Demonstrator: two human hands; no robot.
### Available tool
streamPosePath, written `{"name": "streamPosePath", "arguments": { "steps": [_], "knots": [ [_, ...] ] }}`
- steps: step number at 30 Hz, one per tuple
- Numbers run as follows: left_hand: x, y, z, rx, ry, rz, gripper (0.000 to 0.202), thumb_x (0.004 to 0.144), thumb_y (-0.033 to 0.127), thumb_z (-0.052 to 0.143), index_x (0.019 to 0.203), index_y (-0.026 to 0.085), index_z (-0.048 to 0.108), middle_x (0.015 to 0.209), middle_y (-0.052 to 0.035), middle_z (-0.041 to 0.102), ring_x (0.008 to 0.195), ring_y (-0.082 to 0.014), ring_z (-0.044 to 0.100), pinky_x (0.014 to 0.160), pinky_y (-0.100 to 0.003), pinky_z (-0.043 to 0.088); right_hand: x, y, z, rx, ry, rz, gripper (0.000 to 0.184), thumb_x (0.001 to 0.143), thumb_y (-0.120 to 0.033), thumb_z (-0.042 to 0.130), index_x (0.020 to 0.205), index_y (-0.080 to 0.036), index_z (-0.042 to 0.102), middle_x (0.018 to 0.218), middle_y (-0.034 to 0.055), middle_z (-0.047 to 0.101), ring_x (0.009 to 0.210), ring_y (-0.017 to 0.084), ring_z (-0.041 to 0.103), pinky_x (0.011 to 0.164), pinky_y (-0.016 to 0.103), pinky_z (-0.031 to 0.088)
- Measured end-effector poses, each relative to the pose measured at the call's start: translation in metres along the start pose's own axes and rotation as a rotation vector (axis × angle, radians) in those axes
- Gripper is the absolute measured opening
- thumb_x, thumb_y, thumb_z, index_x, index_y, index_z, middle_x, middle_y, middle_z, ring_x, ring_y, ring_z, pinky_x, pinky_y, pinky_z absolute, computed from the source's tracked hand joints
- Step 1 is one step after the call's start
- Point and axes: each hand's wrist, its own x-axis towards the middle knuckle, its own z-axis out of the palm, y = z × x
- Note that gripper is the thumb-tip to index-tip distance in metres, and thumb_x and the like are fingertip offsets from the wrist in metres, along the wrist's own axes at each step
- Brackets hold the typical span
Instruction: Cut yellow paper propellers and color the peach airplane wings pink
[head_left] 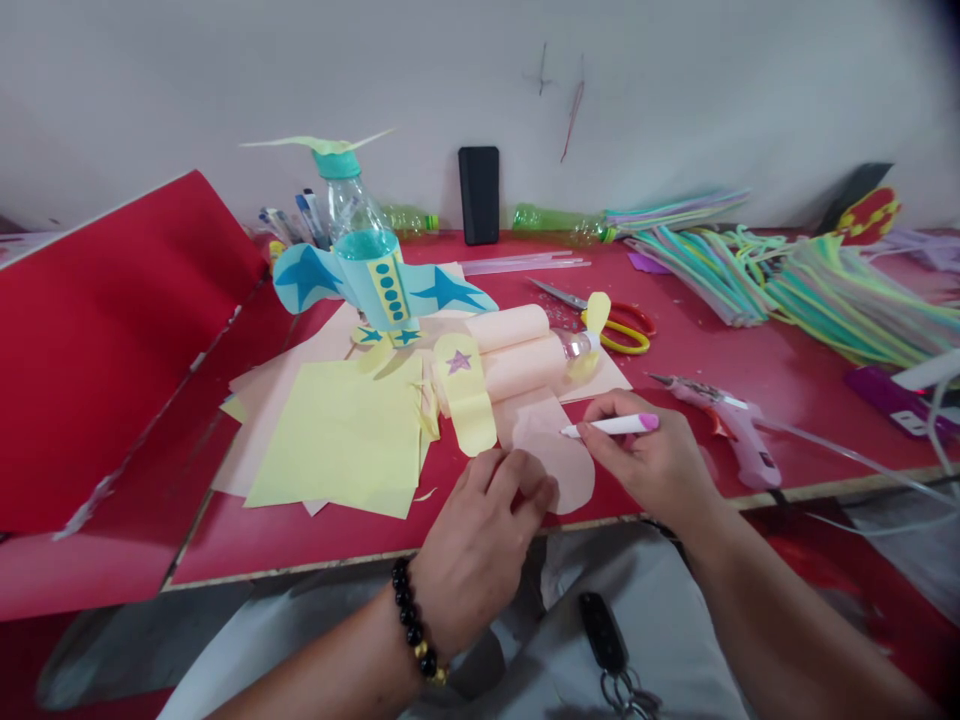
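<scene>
My right hand [645, 455] grips a white marker with a pink tip [611, 426], its point resting on a rounded pale pink paper cutout [555, 465]. My left hand [480, 545] holds down that cutout's near edge with curled fingertips. Just beyond lies a plastic bottle wrapped in peach paper [517, 350], with a yellow paper wing bearing a purple star [463, 392]. Loose yellow paper sheets [337, 440] sit left of my hands. Farther back stands a blue paper-covered bottle airplane with dark blue stars [371, 275].
The red worktable [315, 535] ends in a pale edge near my lap. Red-handled scissors [607, 325] and a pink glue gun [724, 430] lie nearby. Bundled colored straws [825, 285] fill the right side. A red board [112, 340] leans at left; a black phone [478, 195] stands against the wall.
</scene>
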Motion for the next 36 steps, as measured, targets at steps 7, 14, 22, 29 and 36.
{"name": "streamPosePath", "arguments": {
  "steps": [7,14,22,29,36],
  "knots": [
    [0.0,0.0,0.002,-0.014,-0.012,-0.013,0.035,0.093,0.017,0.042,0.127,0.018,0.049,0.125,-0.0077,0.05,0.12,-0.0238,0.041,0.108,-0.041,0.035,-0.004,-0.002,-0.012,-0.028,-0.069,0.012,0.012,0.082,-0.025,0.06,0.071,-0.022,0.056,0.054,-0.0065,0.051,0.048,0.01,0.044,0.049,0.024,0.034],
    [0.0,0.0,0.001,0.017,0.033,-0.001,0.034,0.093,0.018,0.042,0.126,0.018,0.05,0.128,-0.0088,0.047,0.122,-0.025,0.04,0.108,-0.042,0.036,-0.006,-0.006,0.007,0.12,0.085,-0.045,0.008,0.088,-0.028,0.058,0.084,-0.021,0.06,0.076,-0.0006,0.064,0.067,0.014,0.058,0.061,0.024,0.044],
    [0.002,0.001,-0.001,0.006,-0.01,0.002,0.025,0.094,0.019,0.042,0.116,0.018,0.055,0.116,-0.0075,0.052,0.113,-0.023,0.045,0.105,-0.04,0.038,0.0,0.0,0.026,0.133,0.067,-0.048,0.01,0.087,-0.03,0.06,0.086,-0.02,0.061,0.077,-0.0003,0.065,0.069,0.014,0.059,0.06,0.023,0.043],
    [0.001,0.002,-0.001,0.014,-0.001,-0.008,0.026,0.094,0.02,0.043,0.116,0.017,0.056,0.116,-0.0076,0.052,0.114,-0.0244,0.044,0.105,-0.04,0.039,0.0,0.0,0.025,0.13,0.02,-0.071,0.009,0.087,-0.028,0.06,0.083,-0.02,0.06,0.073,-0.0007,0.064,0.066,0.013,0.057,0.058,0.023,0.041],
    [0.002,0.001,0.0,0.015,-0.025,-0.011,0.03,0.094,0.018,0.042,0.122,0.016,0.052,0.12,-0.008,0.051,0.116,-0.0242,0.044,0.105,-0.041,0.038,-0.002,0.0,0.024,0.201,0.015,-0.05,0.008,0.086,-0.026,0.06,0.081,-0.02,0.06,0.07,-0.0018,0.061,0.061,0.012,0.054,0.054,0.023,0.04]
  ]
}}
